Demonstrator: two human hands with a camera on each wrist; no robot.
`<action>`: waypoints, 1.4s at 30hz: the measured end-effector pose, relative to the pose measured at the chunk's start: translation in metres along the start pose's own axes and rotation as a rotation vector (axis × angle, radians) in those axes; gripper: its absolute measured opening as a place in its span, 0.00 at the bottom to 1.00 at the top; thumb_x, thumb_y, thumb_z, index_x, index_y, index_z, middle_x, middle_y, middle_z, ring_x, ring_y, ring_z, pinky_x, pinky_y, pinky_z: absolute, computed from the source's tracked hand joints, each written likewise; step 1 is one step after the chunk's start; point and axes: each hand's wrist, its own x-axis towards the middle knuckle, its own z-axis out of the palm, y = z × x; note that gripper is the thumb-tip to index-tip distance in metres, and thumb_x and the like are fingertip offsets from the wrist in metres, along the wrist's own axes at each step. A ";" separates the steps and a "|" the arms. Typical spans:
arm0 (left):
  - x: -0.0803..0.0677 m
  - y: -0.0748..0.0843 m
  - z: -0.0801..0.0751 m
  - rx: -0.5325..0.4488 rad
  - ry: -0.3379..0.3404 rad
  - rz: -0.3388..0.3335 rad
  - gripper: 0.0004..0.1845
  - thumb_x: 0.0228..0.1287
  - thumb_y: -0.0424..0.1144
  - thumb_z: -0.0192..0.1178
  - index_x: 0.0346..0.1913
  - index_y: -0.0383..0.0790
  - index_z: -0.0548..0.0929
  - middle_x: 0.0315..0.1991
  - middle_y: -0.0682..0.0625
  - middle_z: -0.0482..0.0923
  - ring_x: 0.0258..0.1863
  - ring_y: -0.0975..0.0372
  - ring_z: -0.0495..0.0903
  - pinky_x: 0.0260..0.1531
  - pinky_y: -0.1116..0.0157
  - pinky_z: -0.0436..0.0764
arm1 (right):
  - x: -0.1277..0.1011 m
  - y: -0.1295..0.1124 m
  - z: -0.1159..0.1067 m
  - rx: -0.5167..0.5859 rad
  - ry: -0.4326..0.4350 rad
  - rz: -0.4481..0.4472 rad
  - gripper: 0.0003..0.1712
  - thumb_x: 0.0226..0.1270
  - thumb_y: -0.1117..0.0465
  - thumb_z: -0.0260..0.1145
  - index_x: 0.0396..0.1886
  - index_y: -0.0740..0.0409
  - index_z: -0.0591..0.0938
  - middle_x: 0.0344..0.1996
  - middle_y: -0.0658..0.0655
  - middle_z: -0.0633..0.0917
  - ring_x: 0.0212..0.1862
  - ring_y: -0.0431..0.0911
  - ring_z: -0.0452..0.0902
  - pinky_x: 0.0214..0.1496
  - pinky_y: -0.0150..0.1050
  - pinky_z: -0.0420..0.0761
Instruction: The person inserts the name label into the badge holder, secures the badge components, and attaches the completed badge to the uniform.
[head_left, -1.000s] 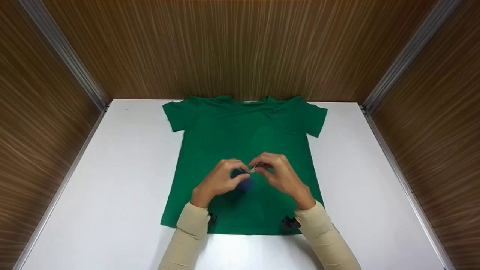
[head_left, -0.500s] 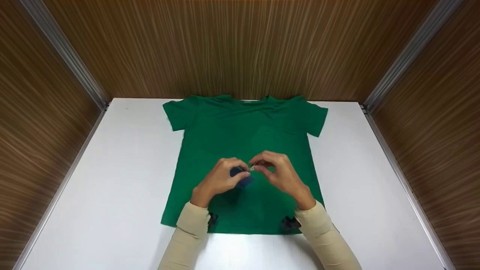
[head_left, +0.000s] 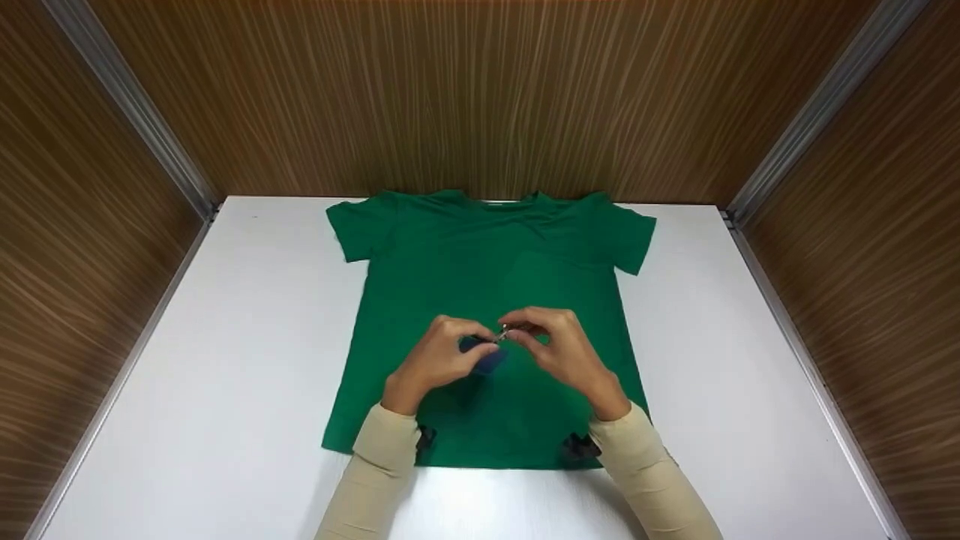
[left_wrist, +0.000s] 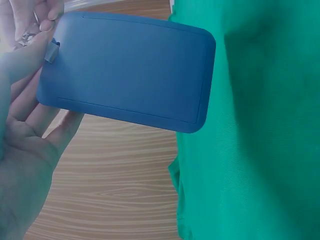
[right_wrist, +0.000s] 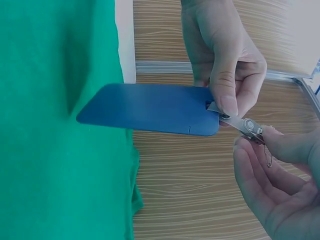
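Observation:
A blue badge holder [left_wrist: 127, 72] hangs by a short clear strap [right_wrist: 235, 121] over a green T-shirt [head_left: 487, 270]. My left hand [head_left: 441, 356] pinches the strap between thumb and fingers, right by the holder's slot. At the strap's other end, my right hand [head_left: 559, 349] pinches a metal badge clip [right_wrist: 254, 131]. An open pin [right_wrist: 269, 156] sticks out from the clip beside the right thumb. In the head view the fingers of both hands nearly meet, and the left hand partly covers the holder.
The shirt lies spread flat on a white table [head_left: 255, 337], sleeves out and neckline at the back edge. Wood-grain panels [head_left: 480, 97] stand behind and on both sides. Dark wrist cameras [head_left: 581, 447] sit under the sleeves.
The metal clip has turned a little in my right fingers. The badge holder has tilted, showing a narrower face in the head view. Both hands stay almost in place.

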 end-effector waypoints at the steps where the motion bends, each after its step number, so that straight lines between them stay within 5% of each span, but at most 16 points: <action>1: 0.000 0.000 0.000 0.003 0.000 0.002 0.07 0.70 0.35 0.67 0.42 0.34 0.91 0.41 0.41 0.91 0.41 0.55 0.90 0.46 0.55 0.89 | 0.000 0.000 0.000 -0.002 0.003 0.001 0.09 0.73 0.66 0.66 0.48 0.59 0.89 0.44 0.59 0.91 0.43 0.49 0.90 0.46 0.40 0.89; 26: 0.001 0.001 0.002 0.019 0.018 0.010 0.07 0.68 0.34 0.68 0.38 0.34 0.92 0.37 0.43 0.92 0.38 0.56 0.90 0.43 0.60 0.89 | 0.001 0.003 0.003 -0.015 0.035 -0.111 0.08 0.71 0.68 0.68 0.45 0.59 0.90 0.40 0.62 0.91 0.40 0.49 0.90 0.42 0.41 0.90; 42: 0.000 0.001 0.006 0.024 0.016 -0.001 0.05 0.70 0.31 0.65 0.39 0.30 0.88 0.38 0.41 0.90 0.38 0.55 0.89 0.42 0.55 0.89 | 0.001 -0.002 0.003 -0.017 0.040 -0.021 0.07 0.72 0.65 0.68 0.42 0.63 0.90 0.39 0.58 0.92 0.38 0.48 0.91 0.43 0.39 0.90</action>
